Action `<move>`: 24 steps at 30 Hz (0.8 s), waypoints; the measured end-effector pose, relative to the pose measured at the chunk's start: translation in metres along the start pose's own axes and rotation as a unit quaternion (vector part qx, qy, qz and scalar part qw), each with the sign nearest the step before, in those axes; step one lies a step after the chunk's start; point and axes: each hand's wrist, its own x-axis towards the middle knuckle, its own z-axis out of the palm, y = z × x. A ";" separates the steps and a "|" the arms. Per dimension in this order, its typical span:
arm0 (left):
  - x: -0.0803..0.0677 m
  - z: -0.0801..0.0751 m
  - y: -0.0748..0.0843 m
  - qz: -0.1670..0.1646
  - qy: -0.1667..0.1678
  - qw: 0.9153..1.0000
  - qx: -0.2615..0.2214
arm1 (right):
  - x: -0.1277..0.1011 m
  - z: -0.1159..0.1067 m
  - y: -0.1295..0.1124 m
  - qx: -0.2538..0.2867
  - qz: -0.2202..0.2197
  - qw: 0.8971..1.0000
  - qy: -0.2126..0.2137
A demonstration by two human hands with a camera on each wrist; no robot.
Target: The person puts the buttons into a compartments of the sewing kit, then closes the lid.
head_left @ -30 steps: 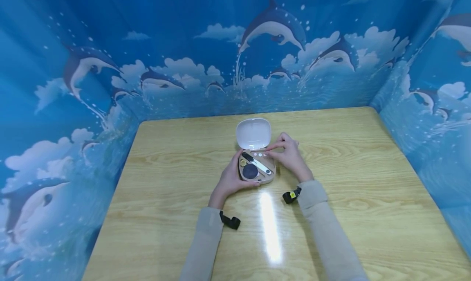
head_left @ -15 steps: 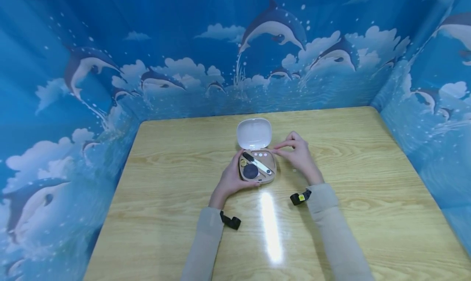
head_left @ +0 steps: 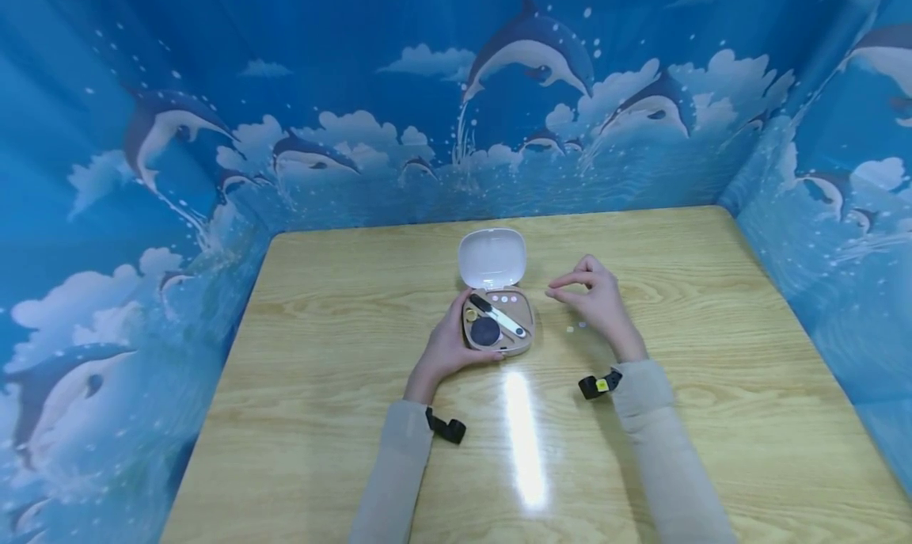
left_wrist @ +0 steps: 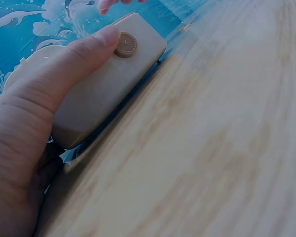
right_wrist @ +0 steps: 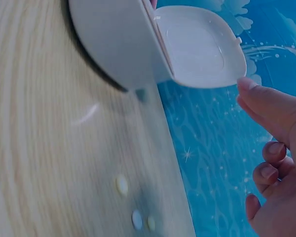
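Note:
My left hand (head_left: pixel 452 342) grips the near left side of a small case (head_left: pixel 523 344) with its lid (head_left: pixel 492 257) raised. In the left wrist view the thumb lies beside a round button-like catch (left_wrist: pixel 126 45). A white-handled tool with a black end (head_left: pixel 507 324), a dark disc (head_left: pixel 485 332), a gold piece (head_left: pixel 471 315) and small pale discs (head_left: pixel 504 299) sit in the case's insert. My right hand (head_left: pixel 597 297) hovers right of the case, thumb and forefinger tips together, other fingers curled. I cannot tell whether anything is between those tips.
Small pale oval pieces (right_wrist: pixel 122 185) lie on the wooden table (head_left: pixel 321 330), right of the case and below my right hand. A blue dolphin-print curtain (head_left: pixel 356 69) surrounds the table's far and side edges. Glare streaks the tabletop in front of the case.
My right hand has moved away from the case to the right, thumb and forefinger still together. Small pieces on the table have come into sight beneath it. The left hand and case stay put.

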 end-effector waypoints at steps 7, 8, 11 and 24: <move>0.001 0.000 -0.002 0.005 0.000 1.000 0.000 | -0.006 -0.015 0.012 -0.011 -0.001 1.000 0.009; 0.001 0.000 -0.002 0.005 -0.001 1.000 0.001 | -0.007 -0.017 0.014 -0.012 0.002 1.000 0.011; 0.001 0.000 -0.001 0.005 0.000 1.000 0.002 | -0.010 -0.024 0.020 -0.023 0.008 1.000 0.016; 0.001 0.000 0.000 -0.004 0.000 1.000 0.004 | -0.021 -0.035 0.050 -0.053 0.042 0.998 0.020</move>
